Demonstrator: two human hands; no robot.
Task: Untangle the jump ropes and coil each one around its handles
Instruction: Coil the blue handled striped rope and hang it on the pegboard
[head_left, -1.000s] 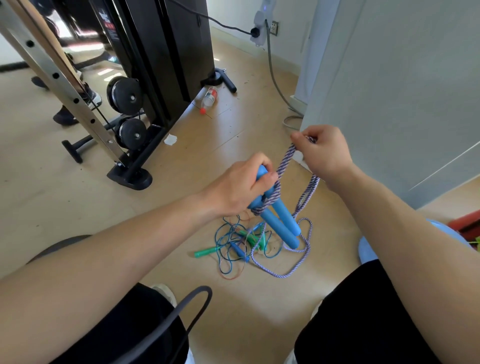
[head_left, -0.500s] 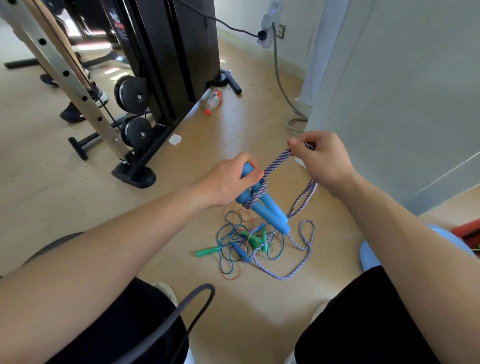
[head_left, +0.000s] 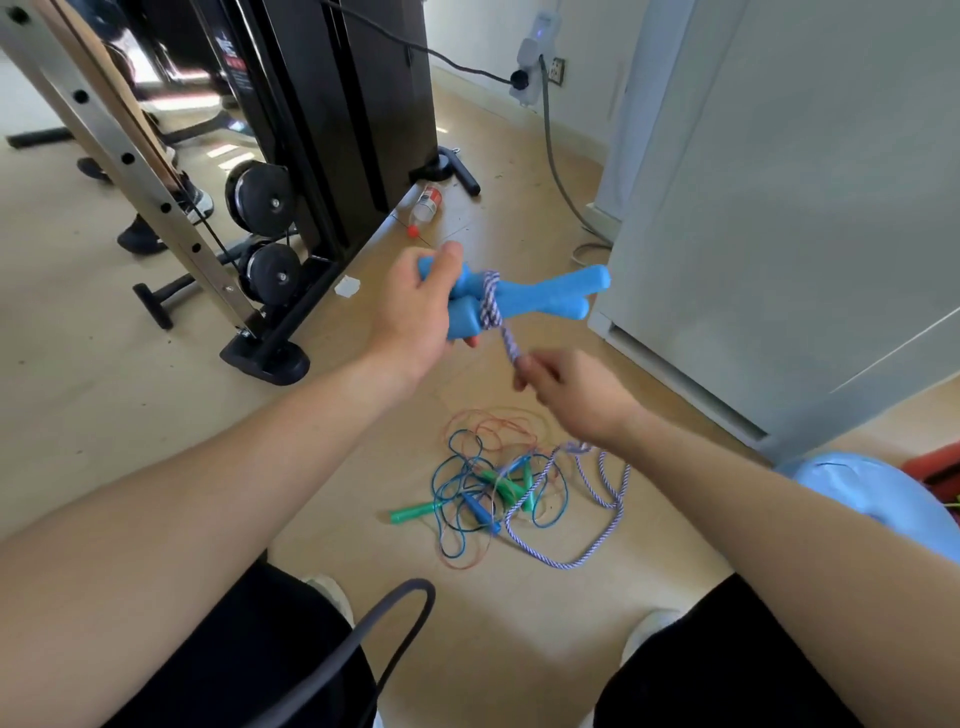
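My left hand (head_left: 418, 306) grips two blue foam handles (head_left: 540, 300) held side by side and level, pointing right. A purple-and-white braided rope (head_left: 492, 304) is wound a few turns around their middle. My right hand (head_left: 566, 387) pinches that rope just below the handles; the hand is blurred. The rest of the braided rope (head_left: 602, 525) trails down to the floor. On the floor lies a tangle of thin blue and red cords (head_left: 467, 488) with green handles (head_left: 413, 513) and a small blue handle (head_left: 480, 512).
A black weight machine (head_left: 332, 130) with a slanted metal post stands at the back left. A plastic bottle (head_left: 427, 202) lies on the floor beside it. A grey cabinet (head_left: 779, 208) fills the right. A light blue ball (head_left: 872, 493) sits at the right edge.
My left hand has turned the blue handles from pointing down to lying level. My right hand dropped from above the handles to below them, carrying the rope around.
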